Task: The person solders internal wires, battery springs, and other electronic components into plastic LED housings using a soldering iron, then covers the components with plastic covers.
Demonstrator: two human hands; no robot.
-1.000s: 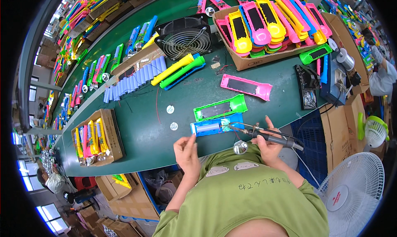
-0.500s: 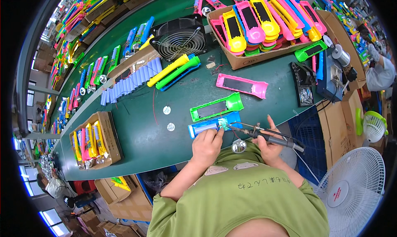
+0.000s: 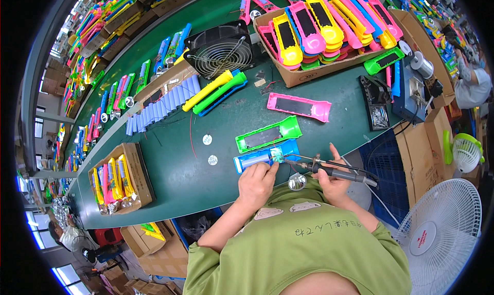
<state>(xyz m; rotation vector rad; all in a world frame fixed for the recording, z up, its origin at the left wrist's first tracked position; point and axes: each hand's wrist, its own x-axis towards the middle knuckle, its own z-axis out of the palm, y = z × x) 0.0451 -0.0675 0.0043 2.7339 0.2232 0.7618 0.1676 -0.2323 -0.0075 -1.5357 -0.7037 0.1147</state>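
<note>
My right hand (image 3: 333, 185) is wrapped round a soldering iron (image 3: 342, 174); its thin tip reaches left to a small green circuit board (image 3: 277, 154). That board lies in a blue plastic casing (image 3: 292, 146) beside a lilac cylindrical battery (image 3: 256, 159). At the casing's near edge the fingers of my left hand (image 3: 256, 186) are closed by the board and battery; whatever is between them is hidden. A shiny round reflector (image 3: 297, 181) hangs off the near side on a dark wire. Just beyond lies a green casing (image 3: 268, 134), with a pink casing (image 3: 299, 107) farther back.
A carton (image 3: 303, 77) of colourful casings stands at the back, beside a black fan (image 3: 218, 50). Lilac batteries (image 3: 164, 105) line up to the left. A smaller carton (image 3: 142, 177) sits at the left edge. Solder spool (image 3: 422, 64) and blue soldering station (image 3: 411, 97) are at right.
The view has shifted slightly. Both hands stay nearly in place, with the iron's tip still at the circuit board.
</note>
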